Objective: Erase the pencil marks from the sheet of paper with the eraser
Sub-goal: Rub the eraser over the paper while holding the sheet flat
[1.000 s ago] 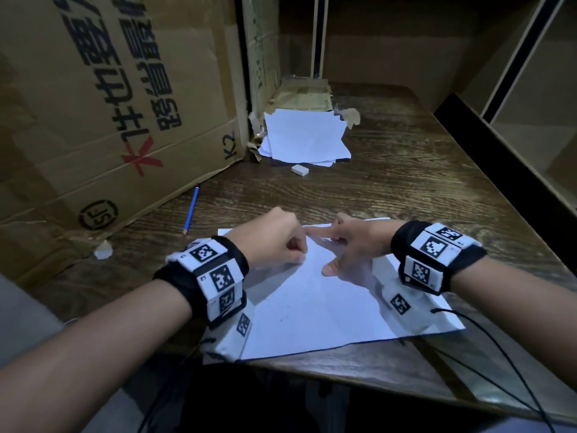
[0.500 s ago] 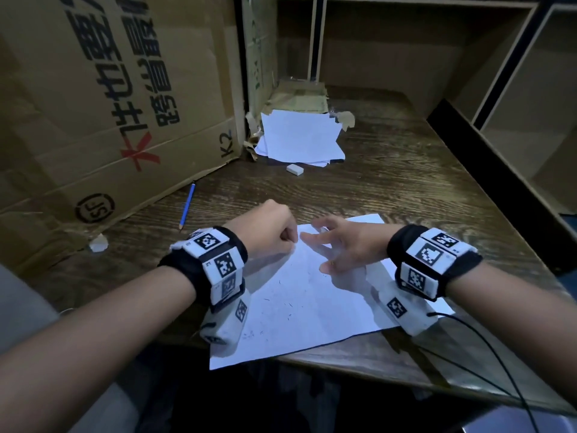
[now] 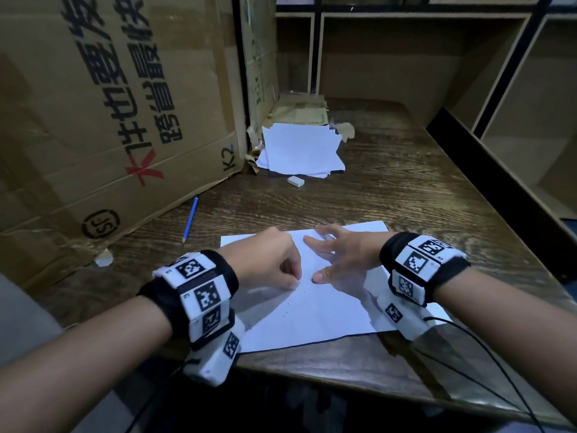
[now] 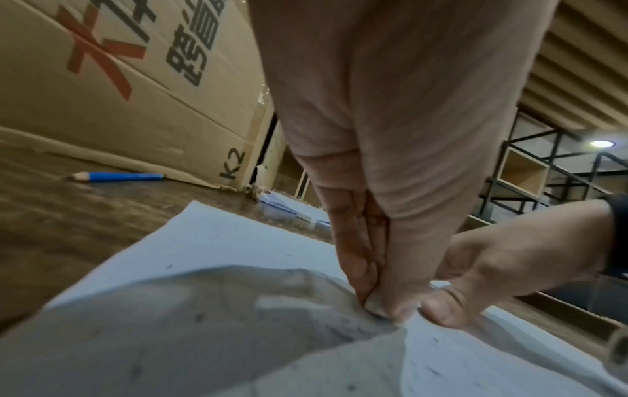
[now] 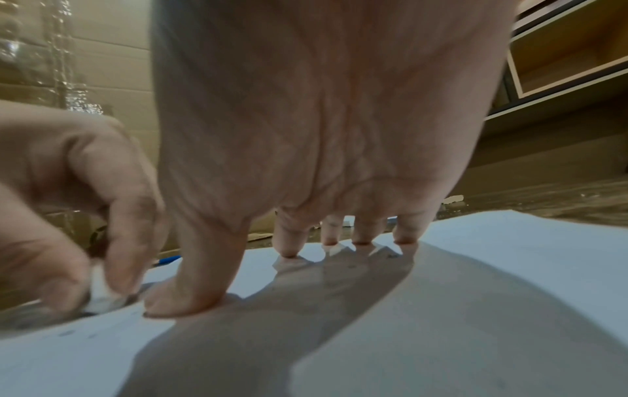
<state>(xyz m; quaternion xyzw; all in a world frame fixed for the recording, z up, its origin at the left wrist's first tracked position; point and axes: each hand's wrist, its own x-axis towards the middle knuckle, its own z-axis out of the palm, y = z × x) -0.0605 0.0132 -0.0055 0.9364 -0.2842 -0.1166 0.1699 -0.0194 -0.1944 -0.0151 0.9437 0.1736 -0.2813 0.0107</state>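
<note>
A white sheet of paper point(image 3: 315, 317) with faint pencil marks point(image 3: 285, 314) lies on the dark wooden desk point(image 3: 406, 189) in front of me. My left hand point(image 3: 292, 280) is curled into a fist and pinches a small whitish eraser point(image 4: 375, 309), pressing it onto the sheet. The eraser point(image 5: 102, 294) also shows in the right wrist view, between the left thumb and fingers. Just to its right, my right hand point(image 3: 326, 260) is spread flat. Its fingertips point(image 5: 289, 252) and thumb press the sheet point(image 5: 509, 268) down.
A second white eraser point(image 3: 295, 181) lies farther back, in front of a loose stack of paper point(image 3: 301, 150). A blue pencil point(image 3: 190, 220) lies at the left beside a big cardboard box point(image 3: 109, 120). Wooden shelves point(image 3: 515, 120) run along the right; wrist cables trail over the near edge.
My left hand has slid a little toward me down the sheet with the eraser. The right hand's fingers have spread apart and now lie clear of the left hand.
</note>
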